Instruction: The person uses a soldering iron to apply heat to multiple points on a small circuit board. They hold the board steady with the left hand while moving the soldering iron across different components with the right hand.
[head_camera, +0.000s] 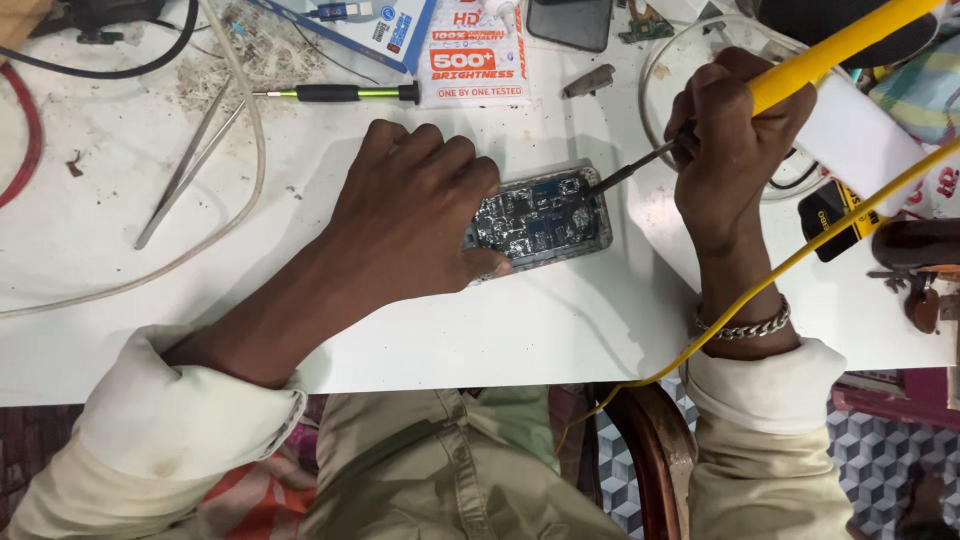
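Tweezers (185, 170) lie on bare white table (90, 230) at far left. The left hand (410, 215) presses flat, fingers together, on the opened phone (545, 215). The right hand (735, 145) clamps a yellow soldering iron (840, 45), tip apparently touching the phone's right edge.

At a cluttered white workbench (520, 330), a person's left hand (415, 215) presses down on an opened phone (545, 215), its circuit board exposed. The right hand (735, 150) grips a yellow-handled soldering iron (800, 65), its dark tip touching the phone's upper right edge. Tweezers (185, 165) and a green screwdriver (335, 94) lie nearby.
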